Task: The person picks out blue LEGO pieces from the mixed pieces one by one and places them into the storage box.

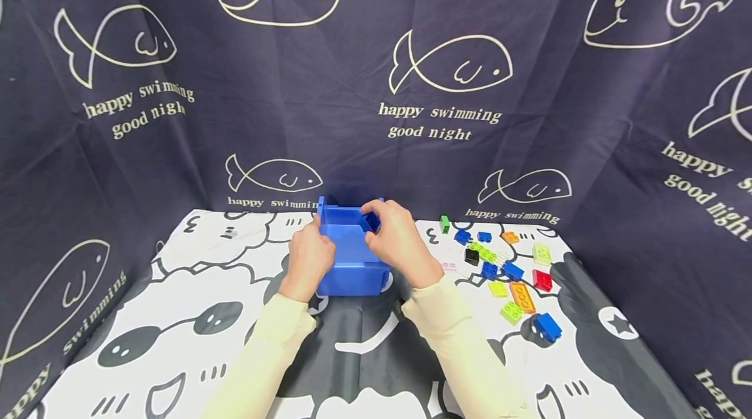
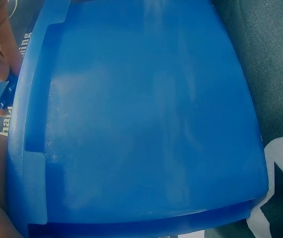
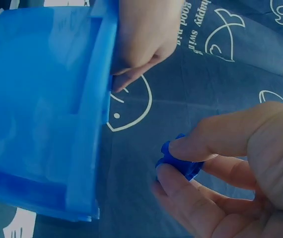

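A blue plastic storage bin (image 1: pixel 352 280) stands near the back of the cloth-covered table. At its left side, my left hand (image 1: pixel 309 254) grips the wall by the rim. My right hand (image 1: pixel 395 240) is over the right part of the bin. Between thumb and fingertips it pinches a small blue toy brick (image 3: pixel 181 163), whose round studs show in the right wrist view. That same brick appears at the left edge of the left wrist view, beyond the bin's rim. Part of the bin's inside is hidden behind the right hand.
Loose toy bricks lie scattered to the right, among them a red brick (image 1: pixel 542 280), an orange brick (image 1: pixel 522 297), a black brick (image 1: pixel 472 256) and a blue brick (image 1: pixel 548 327). A dark curtain (image 1: pixel 352 79) with fish drawings hangs behind the table.
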Tool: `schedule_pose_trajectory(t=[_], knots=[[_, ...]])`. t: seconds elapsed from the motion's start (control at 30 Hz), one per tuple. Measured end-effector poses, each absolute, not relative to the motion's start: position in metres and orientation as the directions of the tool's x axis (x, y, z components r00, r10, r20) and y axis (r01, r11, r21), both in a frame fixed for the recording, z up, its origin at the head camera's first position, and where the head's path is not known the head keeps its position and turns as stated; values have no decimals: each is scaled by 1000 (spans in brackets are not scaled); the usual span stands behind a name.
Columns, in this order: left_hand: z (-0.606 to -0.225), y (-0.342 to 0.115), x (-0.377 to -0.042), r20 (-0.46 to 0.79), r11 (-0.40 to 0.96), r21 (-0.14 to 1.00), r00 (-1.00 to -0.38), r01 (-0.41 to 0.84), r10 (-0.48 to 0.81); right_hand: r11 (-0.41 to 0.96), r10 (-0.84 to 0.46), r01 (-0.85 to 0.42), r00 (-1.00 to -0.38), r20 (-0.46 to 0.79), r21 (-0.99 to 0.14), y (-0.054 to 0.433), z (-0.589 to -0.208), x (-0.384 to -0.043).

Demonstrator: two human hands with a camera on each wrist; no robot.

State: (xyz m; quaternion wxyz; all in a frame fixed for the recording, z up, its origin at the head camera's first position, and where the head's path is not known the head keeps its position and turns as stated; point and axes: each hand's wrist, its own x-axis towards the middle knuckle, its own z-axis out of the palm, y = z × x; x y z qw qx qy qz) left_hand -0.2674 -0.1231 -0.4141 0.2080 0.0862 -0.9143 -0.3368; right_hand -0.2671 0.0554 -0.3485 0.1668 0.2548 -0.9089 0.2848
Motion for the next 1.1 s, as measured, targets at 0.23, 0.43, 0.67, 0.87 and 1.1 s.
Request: schedule_pose_trajectory(t=[0.23,0.43,0.67,0.87,1.1], knots=[[-412,-121,-268,314,754,656,-901,-22,-300,707,-408,-563,-819,402,-429,50,-355,-263],[-415,-119,-266,308,749,662,-904,-22,-298,709,-431,-556,-828,357,-434,47,-365,-260],[-417,-119,-264,313,756,654,-904,-18,-292,717,-451,-570,-818,357,-401,43,-373,-258],[-412,-122,-263,340,756,655,-893,0,-294,706,-457,-588,-804,379,-396,37,-373,-260],[-411,-123,-263,332,754,657,-898,1,-288,702,-479,-616,-780,403,-358,32,-380,-261]])
